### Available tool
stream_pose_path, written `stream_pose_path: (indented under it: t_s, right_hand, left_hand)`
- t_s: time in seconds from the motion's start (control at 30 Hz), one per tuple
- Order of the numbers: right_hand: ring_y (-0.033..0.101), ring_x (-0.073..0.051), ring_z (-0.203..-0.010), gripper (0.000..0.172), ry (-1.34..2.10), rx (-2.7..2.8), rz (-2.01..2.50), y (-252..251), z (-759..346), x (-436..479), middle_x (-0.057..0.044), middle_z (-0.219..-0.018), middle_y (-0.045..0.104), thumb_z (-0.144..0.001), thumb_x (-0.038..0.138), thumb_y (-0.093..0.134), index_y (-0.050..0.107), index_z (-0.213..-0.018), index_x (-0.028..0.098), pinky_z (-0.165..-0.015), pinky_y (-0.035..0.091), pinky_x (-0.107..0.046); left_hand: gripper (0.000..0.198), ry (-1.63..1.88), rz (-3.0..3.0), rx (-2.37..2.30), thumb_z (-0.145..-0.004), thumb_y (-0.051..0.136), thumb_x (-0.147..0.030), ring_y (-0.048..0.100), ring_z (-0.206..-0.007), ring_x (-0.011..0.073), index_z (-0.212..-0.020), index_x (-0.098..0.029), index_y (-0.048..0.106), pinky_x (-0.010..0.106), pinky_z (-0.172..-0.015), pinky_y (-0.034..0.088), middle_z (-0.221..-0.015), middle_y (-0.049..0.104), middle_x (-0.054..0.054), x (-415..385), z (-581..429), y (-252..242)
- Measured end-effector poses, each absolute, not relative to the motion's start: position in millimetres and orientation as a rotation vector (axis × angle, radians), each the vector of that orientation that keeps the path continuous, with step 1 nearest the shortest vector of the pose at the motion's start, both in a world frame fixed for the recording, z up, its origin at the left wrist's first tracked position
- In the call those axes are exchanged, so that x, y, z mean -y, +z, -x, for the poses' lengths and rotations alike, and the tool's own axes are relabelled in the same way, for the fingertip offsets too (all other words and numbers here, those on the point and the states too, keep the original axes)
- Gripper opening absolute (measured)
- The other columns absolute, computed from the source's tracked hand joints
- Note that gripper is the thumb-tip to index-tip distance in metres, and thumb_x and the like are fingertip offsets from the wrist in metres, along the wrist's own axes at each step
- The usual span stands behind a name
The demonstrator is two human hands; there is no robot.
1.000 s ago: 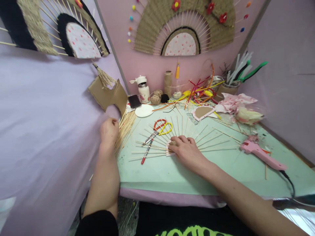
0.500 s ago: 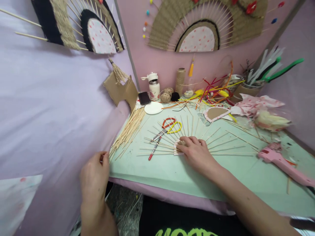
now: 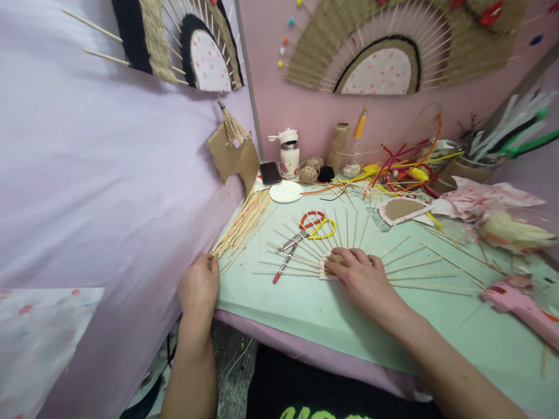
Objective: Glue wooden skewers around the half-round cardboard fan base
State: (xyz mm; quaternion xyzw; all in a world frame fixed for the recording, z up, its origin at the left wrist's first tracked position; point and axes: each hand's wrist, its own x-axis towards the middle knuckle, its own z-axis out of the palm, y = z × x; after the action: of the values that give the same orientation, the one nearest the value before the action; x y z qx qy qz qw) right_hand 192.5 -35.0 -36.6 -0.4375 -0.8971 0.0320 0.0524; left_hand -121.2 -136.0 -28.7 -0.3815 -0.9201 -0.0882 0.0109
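Observation:
Thin sticks spread like a fan from a small half-round card base point(image 3: 324, 269) on the pale green table point(image 3: 279, 297). My right hand point(image 3: 360, 270) lies over this base with its fingers bent and spread, pressing on it. At the table's left edge, my left hand point(image 3: 201, 285) is closed at the near end of a pile of loose sticks point(image 3: 247, 224); what its fingers grip is too small to make out. Scissors point(image 3: 312, 226) with red and yellow handles and a red-tipped pen point(image 3: 285, 263) lie under the fan's left sticks.
A pink glue gun point(image 3: 522, 305) lies at the right. Along the back stand a white bottle point(image 3: 289, 160), a dark phone point(image 3: 270, 173), twine balls point(image 3: 310, 170) and a twine spool point(image 3: 339, 145). A cloth-edged card piece point(image 3: 404, 209) lies at the back right. Woven fans point(image 3: 301, 64) hang on the walls.
The view has turned left, so most things sit farther right. My left hand has moved slightly up along the near end of the stick pile. My right hand stays on the base.

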Motion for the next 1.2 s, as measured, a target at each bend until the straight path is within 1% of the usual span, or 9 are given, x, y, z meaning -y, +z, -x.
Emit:
stream_pose_path:
  t_s: [0.13,0.27,0.4,0.5,0.73,0.87,0.93,1.03,1.2]
  right_hand:
    - [0.046,-0.027,-0.117,0.034,0.063,2.729,1.309,-39,-193,35,-0.004,-0.134,0.057,-0.091,0.014,0.047,0.069,-0.110,0.033,-0.087,0.033,-0.042]
    - [0.047,-0.027,-0.116,0.033,0.026,2.731,1.288,-40,-194,35,-0.004,-0.134,0.058,-0.091,0.015,0.048,0.069,-0.110,0.033,-0.086,0.034,-0.042]
    - [0.047,-0.027,-0.115,0.034,0.003,2.735,1.275,-41,-195,35,-0.004,-0.133,0.058,-0.089,0.013,0.049,0.068,-0.110,0.033,-0.086,0.035,-0.042]
    - [0.047,-0.027,-0.115,0.035,0.004,2.730,1.264,-42,-196,35,-0.004,-0.133,0.058,-0.089,0.012,0.049,0.068,-0.110,0.033,-0.086,0.035,-0.042]
    - [0.047,-0.028,-0.116,0.033,0.015,2.732,1.275,-42,-195,35,-0.004,-0.133,0.058,-0.089,0.013,0.050,0.068,-0.110,0.033,-0.085,0.035,-0.043]
    - [0.047,-0.027,-0.116,0.033,0.026,2.733,1.273,-41,-194,35,-0.004,-0.132,0.058,-0.090,0.013,0.048,0.068,-0.109,0.033,-0.086,0.035,-0.043]
    - [0.047,-0.027,-0.116,0.033,0.031,2.730,1.270,-40,-194,35,-0.005,-0.133,0.058,-0.090,0.014,0.048,0.068,-0.110,0.032,-0.086,0.035,-0.043]
    - [0.047,-0.027,-0.117,0.034,0.043,2.728,1.278,-40,-194,35,-0.004,-0.133,0.058,-0.090,0.013,0.048,0.068,-0.110,0.033,-0.087,0.035,-0.044]
    - [0.047,-0.027,-0.117,0.035,0.050,2.737,1.291,-39,-194,36,-0.003,-0.133,0.058,-0.090,0.012,0.047,0.068,-0.109,0.033,-0.086,0.036,-0.044]
  left_hand:
    - [0.034,-0.215,1.164,2.843,-0.093,0.040,-0.033,0.068,-0.092,0.0311,-0.108,-0.020,0.067,0.037,-0.074,0.046,-0.093,0.074,0.013,124,122,-34]
    - [0.032,-0.118,1.178,2.843,-0.093,0.039,-0.030,0.068,-0.091,0.0311,-0.102,-0.018,0.067,0.037,-0.074,0.047,-0.091,0.073,0.014,118,123,-37]
    - [0.032,-0.075,1.173,2.845,-0.095,0.037,-0.029,0.069,-0.090,0.0311,-0.097,-0.017,0.066,0.037,-0.073,0.046,-0.091,0.073,0.014,117,124,-36]
    - [0.032,-0.054,1.192,2.842,-0.096,0.037,-0.032,0.068,-0.090,0.0314,-0.096,-0.018,0.066,0.037,-0.072,0.046,-0.091,0.073,0.014,119,125,-35]
    - [0.032,-0.107,1.242,2.835,-0.096,0.039,-0.035,0.068,-0.090,0.0310,-0.099,-0.017,0.065,0.036,-0.072,0.045,-0.091,0.073,0.014,122,126,-35]
    - [0.031,-0.210,1.244,2.796,-0.095,0.042,-0.036,0.067,-0.091,0.0298,-0.109,-0.020,0.065,0.035,-0.072,0.045,-0.096,0.073,0.012,118,124,-31]
    - [0.031,-0.234,1.260,2.765,-0.095,0.041,-0.034,0.067,-0.092,0.0286,-0.108,-0.020,0.065,0.034,-0.072,0.045,-0.099,0.073,0.011,111,124,-29]
    - [0.029,-0.196,1.325,2.702,-0.093,0.041,-0.027,0.065,-0.095,0.0265,-0.099,-0.018,0.068,0.032,-0.074,0.045,-0.103,0.071,0.011,97,123,-30]
    - [0.030,-0.063,1.364,2.639,-0.092,0.038,-0.019,0.065,-0.093,0.0254,-0.094,-0.015,0.068,0.032,-0.075,0.046,-0.100,0.069,0.013,82,126,-33]
